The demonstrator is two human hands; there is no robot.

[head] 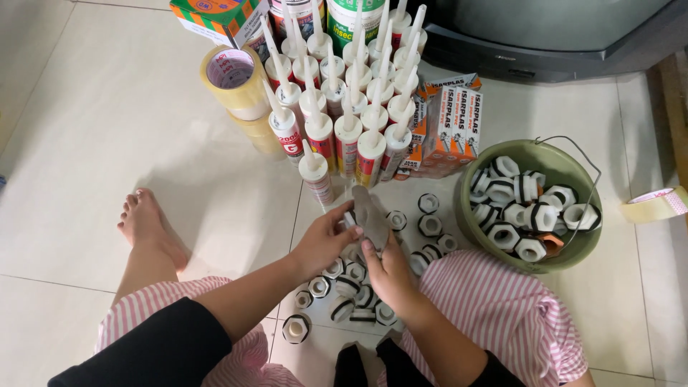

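Both my hands meet over the floor tiles in front of my knees. My left hand [324,240] pinches a small white plastic pipe fitting [349,219] at its fingertips. My right hand [387,276] holds a grey cloth [371,215] pressed against that fitting. Under and around my hands lie several white hexagonal fittings with black bands [351,290], spread on the floor between my legs.
A green bucket [566,261] with more fittings stands to the right. Upright sealant tubes [347,93] with long nozzles crowd the top, next to rolls of clear tape [233,79] and orange boxes [448,122]. Another tape roll [656,204] lies far right. My bare foot [147,222] rests left.
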